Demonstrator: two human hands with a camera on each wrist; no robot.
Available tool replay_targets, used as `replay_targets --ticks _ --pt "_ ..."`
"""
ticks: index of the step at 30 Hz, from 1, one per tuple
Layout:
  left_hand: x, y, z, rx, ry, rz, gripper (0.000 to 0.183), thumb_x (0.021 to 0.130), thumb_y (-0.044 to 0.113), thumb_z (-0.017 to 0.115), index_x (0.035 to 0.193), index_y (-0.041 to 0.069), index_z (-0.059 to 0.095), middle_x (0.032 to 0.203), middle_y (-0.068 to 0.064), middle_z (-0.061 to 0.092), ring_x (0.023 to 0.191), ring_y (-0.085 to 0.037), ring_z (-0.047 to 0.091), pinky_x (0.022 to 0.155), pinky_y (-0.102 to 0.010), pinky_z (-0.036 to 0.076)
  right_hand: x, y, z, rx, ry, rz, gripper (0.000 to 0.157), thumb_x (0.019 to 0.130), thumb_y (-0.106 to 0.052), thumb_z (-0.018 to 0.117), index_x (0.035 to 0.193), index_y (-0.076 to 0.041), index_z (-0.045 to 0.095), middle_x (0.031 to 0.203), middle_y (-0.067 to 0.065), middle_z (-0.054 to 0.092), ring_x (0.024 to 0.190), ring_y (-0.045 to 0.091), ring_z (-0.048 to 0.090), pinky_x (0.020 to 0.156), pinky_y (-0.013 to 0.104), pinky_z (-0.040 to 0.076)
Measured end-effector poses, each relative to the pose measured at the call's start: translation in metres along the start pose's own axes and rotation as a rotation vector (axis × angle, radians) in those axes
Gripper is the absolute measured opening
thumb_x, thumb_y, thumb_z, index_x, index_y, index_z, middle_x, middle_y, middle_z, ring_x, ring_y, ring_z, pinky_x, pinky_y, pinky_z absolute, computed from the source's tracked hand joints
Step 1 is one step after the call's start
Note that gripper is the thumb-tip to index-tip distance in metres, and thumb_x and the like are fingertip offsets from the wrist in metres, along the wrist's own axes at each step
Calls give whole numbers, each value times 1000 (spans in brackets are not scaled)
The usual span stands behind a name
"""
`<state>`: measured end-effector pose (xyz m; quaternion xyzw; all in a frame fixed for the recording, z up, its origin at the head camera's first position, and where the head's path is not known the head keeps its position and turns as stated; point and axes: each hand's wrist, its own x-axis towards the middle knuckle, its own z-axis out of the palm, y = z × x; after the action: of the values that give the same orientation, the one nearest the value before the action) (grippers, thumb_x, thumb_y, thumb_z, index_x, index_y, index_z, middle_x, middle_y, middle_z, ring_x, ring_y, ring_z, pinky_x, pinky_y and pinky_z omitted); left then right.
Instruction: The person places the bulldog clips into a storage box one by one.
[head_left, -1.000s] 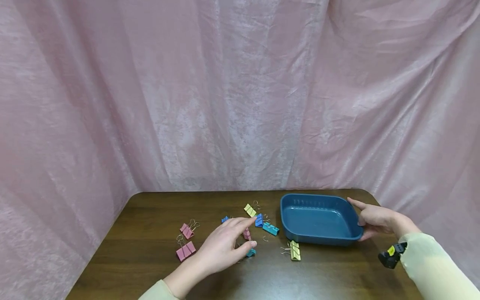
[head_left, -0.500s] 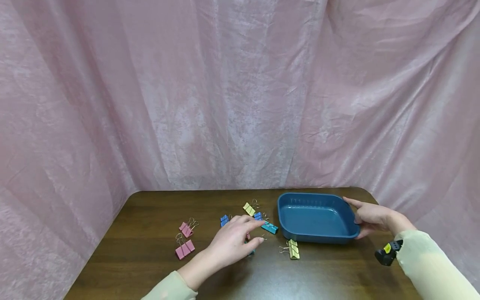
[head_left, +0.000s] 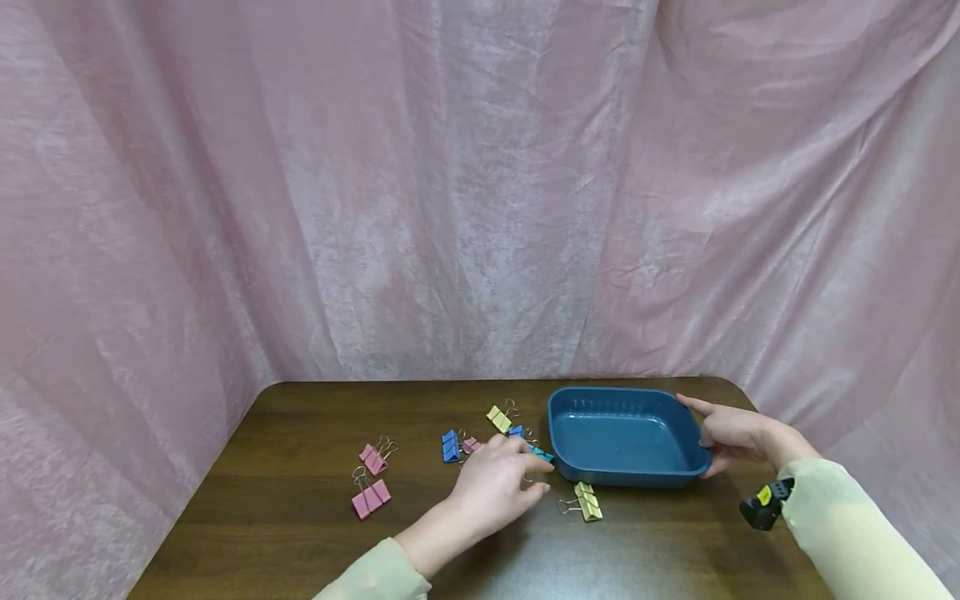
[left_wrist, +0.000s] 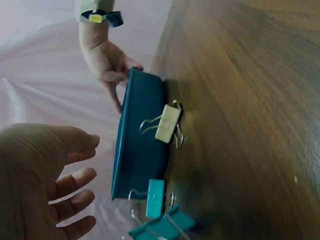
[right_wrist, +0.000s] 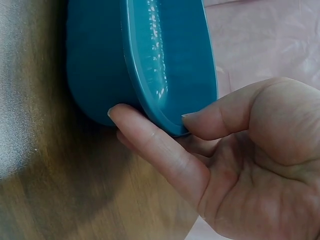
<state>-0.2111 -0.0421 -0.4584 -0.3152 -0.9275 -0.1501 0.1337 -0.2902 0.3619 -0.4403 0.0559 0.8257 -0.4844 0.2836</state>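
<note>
My right hand point(head_left: 738, 433) grips the right end of a blue plastic tray point(head_left: 618, 442). In the right wrist view the thumb lies over the tray's rim point(right_wrist: 132, 65) and the fingers press its outer wall. Over the loose binder clips hovers my left hand point(head_left: 495, 492), fingers loosely bent and holding nothing in the left wrist view. Partly hidden by it are a teal clip point(head_left: 542, 453), a blue clip point(head_left: 516, 431) and a small pink clip point(head_left: 471, 445). A yellow binder clip point(left_wrist: 168, 123) stands by the tray's near side; two teal clips show below, the upper teal clip point(left_wrist: 155, 197) nearest the tray.
Two pink binder clips point(head_left: 371, 500) lie at the left of the brown wooden table point(head_left: 285, 533). A blue clip point(head_left: 450, 447) and a yellow clip point(head_left: 498, 418) lie farther back. A pink curtain point(head_left: 450, 208) hangs behind the table's back edge.
The tray has slid a little left with my right hand, closer to the clips. My left hand has moved right and slightly nearer the body, uncovering the blue clip and small pink clip.
</note>
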Motion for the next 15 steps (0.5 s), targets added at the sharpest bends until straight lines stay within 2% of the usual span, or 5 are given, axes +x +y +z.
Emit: replay_targets --ticks 6,11,15 --pt "10 12 17 54 35 5 11 87 42 76 95 37 81 88 14 65 83 -11 57 67 -26 45 0 -4 2 -6 -7 0 95 85 16 42 164 -13 -2 151 48 1 77 37 69 67 46 61" --pt "15 20 32 115 52 -31 9 85 45 77 87 37 81 79 14 62 75 -12 56 60 -27 42 1 -5 3 -28 -4 8 94 87 15 42 164 -15 -2 150 48 1 75 36 68 67 45 61" --pt "16 25 42 19 32 -105 8 85 42 78 82 36 82 78 13 62 77 -14 60 58 -27 43 0 -3 2 -27 -3 7 94 88 16 42 164 -14 -3 149 50 2 77 36 69 67 44 61"
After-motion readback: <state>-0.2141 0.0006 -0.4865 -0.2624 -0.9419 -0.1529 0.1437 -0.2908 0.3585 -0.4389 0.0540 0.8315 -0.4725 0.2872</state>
